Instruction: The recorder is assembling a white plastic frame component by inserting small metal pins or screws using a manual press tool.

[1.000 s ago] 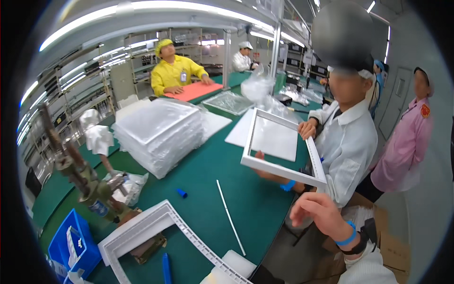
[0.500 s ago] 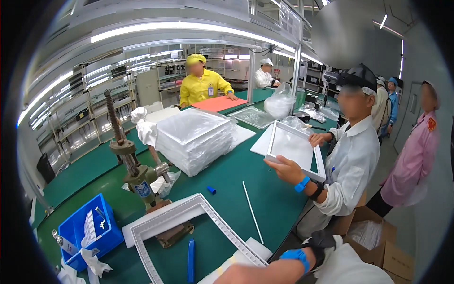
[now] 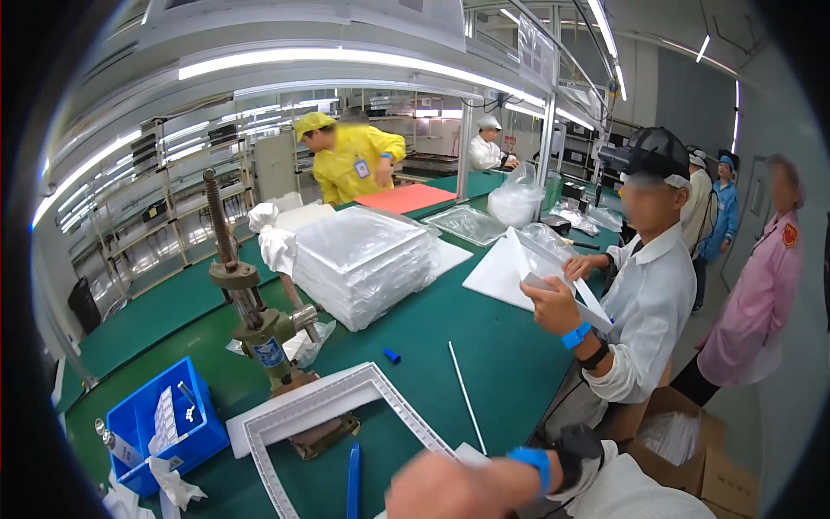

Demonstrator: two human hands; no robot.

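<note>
My right hand (image 3: 450, 489), smeared by motion, is over the near right part of a white rectangular frame (image 3: 307, 398); its fingers cannot be made out. A blue band circles that wrist. My left hand is out of sight. The frame lies on the green table with one corner pointing away, its far left side along a white foam strip (image 3: 245, 432) and over the base of a green hand press (image 3: 275, 346). Inside the frame's outline rests a long blue tool (image 3: 353, 484). A thin white rod (image 3: 467, 398) and a small blue cap (image 3: 392, 355) lie beyond it.
Left of the press stands a blue bin (image 3: 177, 456) holding small parts and a bottle. Plastic-wrapped frames (image 3: 363, 290) are stacked behind. At right, a co-worker in white (image 3: 653, 285) holds another white frame (image 3: 588, 298). A person in yellow (image 3: 354, 164) stands near a red-orange sheet (image 3: 406, 198).
My right hand has moved up and farther into view over the frame. The co-worker has tilted their frame up. The person in yellow has turned and lifted an arm off the sheet.
</note>
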